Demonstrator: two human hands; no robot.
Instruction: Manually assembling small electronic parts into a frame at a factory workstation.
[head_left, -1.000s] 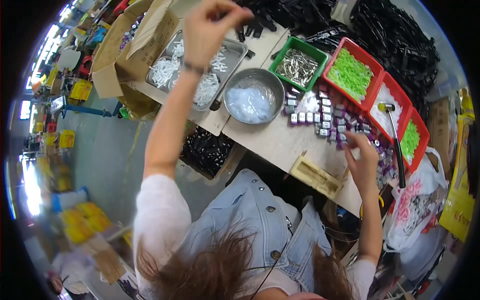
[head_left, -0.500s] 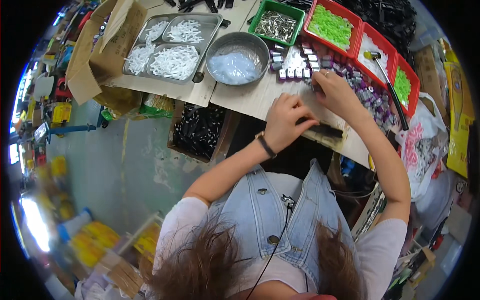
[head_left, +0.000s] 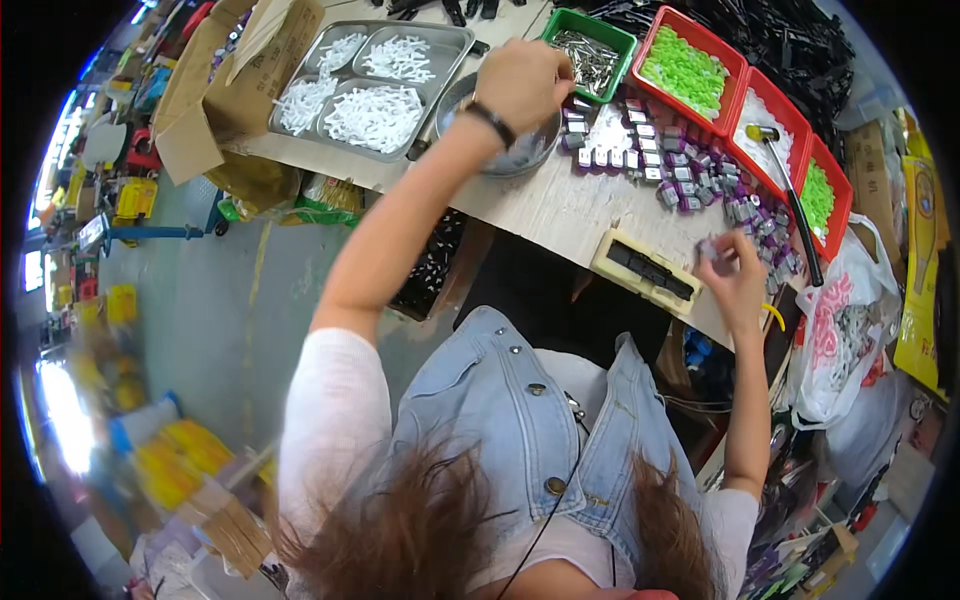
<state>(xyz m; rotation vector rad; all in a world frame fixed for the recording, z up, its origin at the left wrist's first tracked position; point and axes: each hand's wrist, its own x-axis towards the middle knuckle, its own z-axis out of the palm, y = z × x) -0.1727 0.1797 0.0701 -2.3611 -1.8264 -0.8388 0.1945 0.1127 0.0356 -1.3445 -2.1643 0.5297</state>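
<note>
My left hand reaches over the metal bowl, beside the green bin of small metal pins. Its fingers are curled together, and whatever they hold is hidden. At the table's front edge, my right hand pinches a small silver-and-purple piece, blurred by motion. Left of that hand lies a cream block with a long black part set in its recess. Many similar silver-and-purple pieces lie behind it, some in rows and others in a loose heap.
A divided metal tray of white plastic pieces stands at the left, next to an open cardboard box. Red bins with green and white pieces line the right. A small hammer rests across them. A plastic bag hangs beyond.
My hands have parted. The left went up and left over the bowl; the right came down toward the front edge, now with a silver-and-purple piece. The cream block has come into full view.
</note>
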